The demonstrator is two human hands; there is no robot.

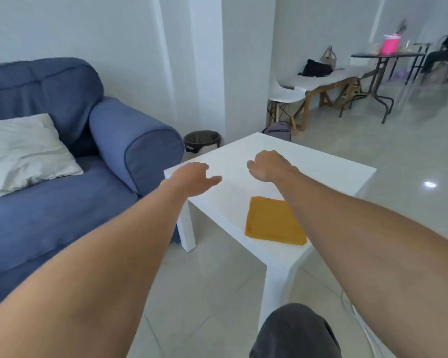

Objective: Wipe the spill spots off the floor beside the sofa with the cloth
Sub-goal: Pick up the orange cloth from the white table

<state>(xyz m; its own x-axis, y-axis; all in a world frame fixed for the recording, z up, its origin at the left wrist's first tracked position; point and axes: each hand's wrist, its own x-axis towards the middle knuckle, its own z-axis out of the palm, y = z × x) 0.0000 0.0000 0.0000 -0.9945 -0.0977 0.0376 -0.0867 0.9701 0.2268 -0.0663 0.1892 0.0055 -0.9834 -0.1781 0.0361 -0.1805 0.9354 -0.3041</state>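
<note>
A folded orange cloth (273,221) lies flat on the near part of a low white side table (308,171). Both my arms reach out over that table. My left hand (192,178) hovers over the table's left corner, fingers loosely apart and holding nothing. My right hand (265,165) hangs over the table's middle, beyond the cloth, fingers curled downward and holding nothing. My right forearm crosses over the cloth's right edge. A blue sofa (62,156) stands to the left. The pale tiled floor (212,288) between sofa and table shows no spill spots that I can make out.
A white cushion (23,151) lies on the sofa. A dark waste bin (201,141) stands behind the sofa arm by a white pillar. Farther right are a white chair (286,95), a wooden bench with bags (321,81) and a dark table (386,58). My knee (295,332) shows below.
</note>
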